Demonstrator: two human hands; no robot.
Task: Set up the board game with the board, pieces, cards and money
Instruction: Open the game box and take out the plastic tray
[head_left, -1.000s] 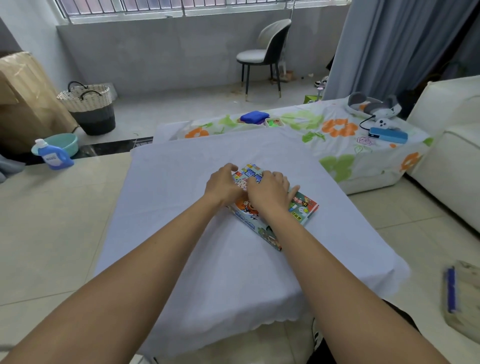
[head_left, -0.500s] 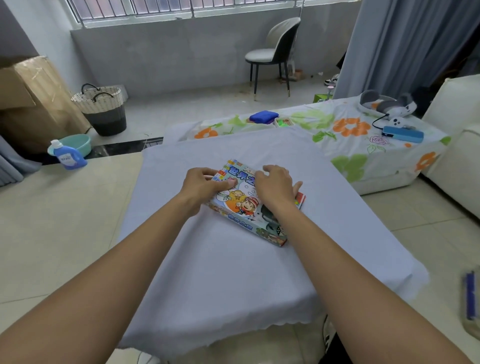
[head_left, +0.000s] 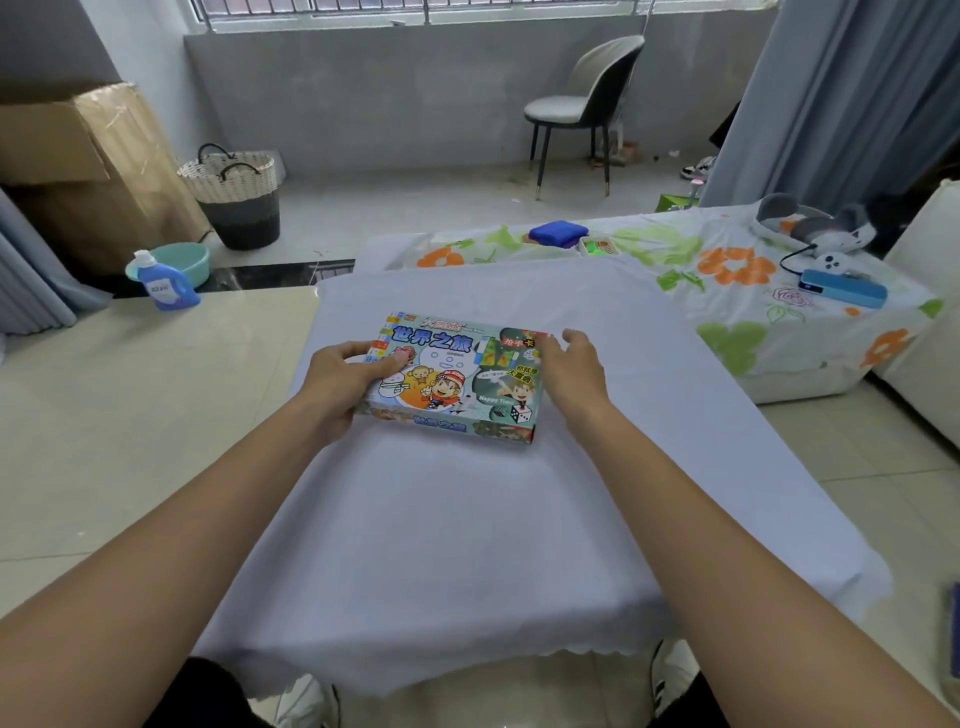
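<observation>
Game box (head_left: 457, 382) lay flat on the pale cloth of the table (head_left: 467, 519), near the middle, lid still on, picture side up. Left hand (head_left: 345, 382) held the box at its left edge, thumb on top of the lid, fingers curled round the side. Right hand (head_left: 569, 366) sat at the box's right edge, fingers loose and a bit spread; touching the box or just beside it, hard to tell. Hands apart, one on each side of the box.

Behind the box, a flowery sheet (head_left: 727, 270) with a blue cloth (head_left: 558, 231) and a blue gadget (head_left: 844, 286) on it. Far left of the box, on the floor: blue bottle (head_left: 163, 283), green bowl (head_left: 182, 260), woven basket (head_left: 236, 197). Far behind the box, a chair (head_left: 587, 104).
</observation>
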